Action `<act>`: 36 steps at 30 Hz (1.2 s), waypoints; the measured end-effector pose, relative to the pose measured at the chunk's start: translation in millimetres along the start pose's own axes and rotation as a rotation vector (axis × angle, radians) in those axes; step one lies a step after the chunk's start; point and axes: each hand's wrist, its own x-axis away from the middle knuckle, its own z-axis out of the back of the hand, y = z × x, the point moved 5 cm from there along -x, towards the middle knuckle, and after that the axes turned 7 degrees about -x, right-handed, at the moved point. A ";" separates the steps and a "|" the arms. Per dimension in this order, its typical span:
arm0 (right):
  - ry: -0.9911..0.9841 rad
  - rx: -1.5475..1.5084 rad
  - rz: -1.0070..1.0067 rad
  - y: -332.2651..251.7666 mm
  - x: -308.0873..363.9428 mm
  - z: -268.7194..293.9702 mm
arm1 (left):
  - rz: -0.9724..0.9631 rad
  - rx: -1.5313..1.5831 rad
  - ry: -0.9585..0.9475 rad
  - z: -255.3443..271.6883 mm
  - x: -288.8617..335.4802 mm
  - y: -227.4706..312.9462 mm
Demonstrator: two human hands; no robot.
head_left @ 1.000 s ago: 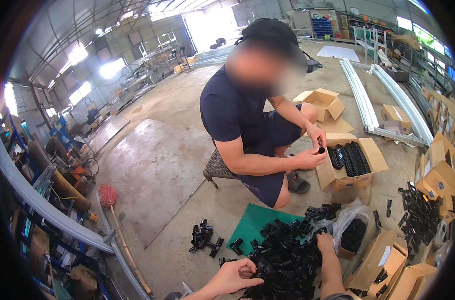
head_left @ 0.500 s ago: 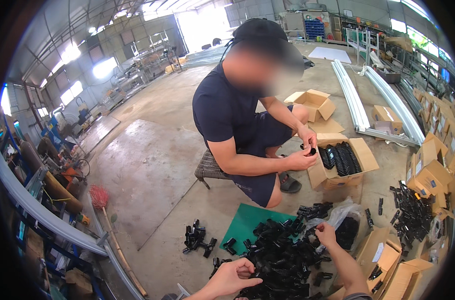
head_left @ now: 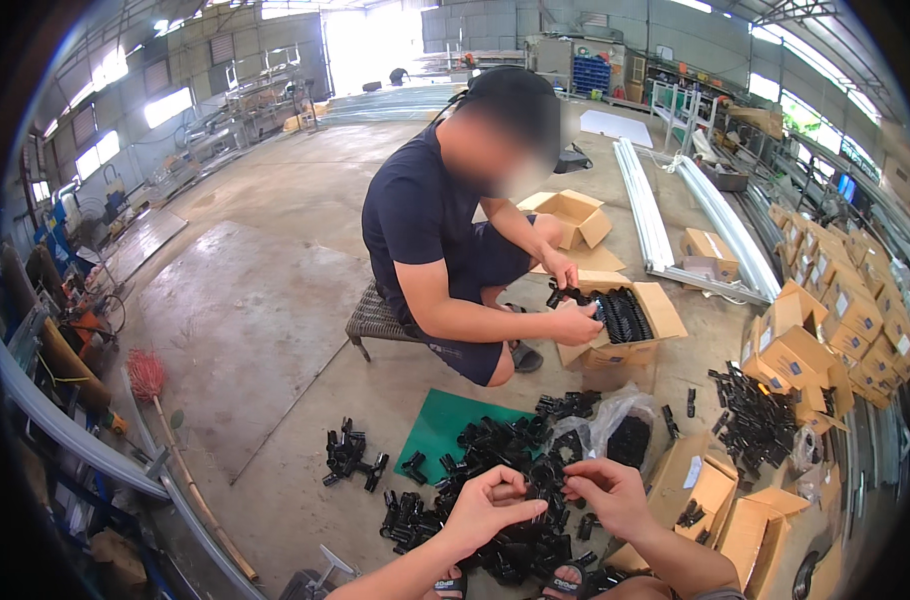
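Over a heap of black pipe fittings [head_left: 515, 545], my two hands are close together. My left hand [head_left: 487, 510] has its fingers curled and thumb forward around a black pipe fitting [head_left: 545, 482], which blends into the dark heap behind it. Beside it, my right hand [head_left: 611, 494] pinches thumb and fingertips together at the fitting's right side; anything between those fingertips is too small to make out. Part of the heap lies on a green sheet [head_left: 437, 420]. Behind my right hand is a clear plastic bag [head_left: 625, 408] with small black parts.
A co-worker [head_left: 415, 210] on a woven stool [head_left: 375, 318] handles black fittings over a carton [head_left: 665, 310] packed with them. Open cartons [head_left: 760, 530] stand at my right, near another fittings pile [head_left: 755, 415]. A small fittings group [head_left: 350, 455] and a broom [head_left: 190, 470] lie left.
My right hand has moved left from the plastic bag to my left hand, which has risen slightly. The co-worker's hands have lowered toward the carton. The view has shifted right.
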 end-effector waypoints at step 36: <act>0.237 0.227 0.254 -46.9 63.5 -43.3 | -0.245 0.112 0.005 -20.9 33.6 17.4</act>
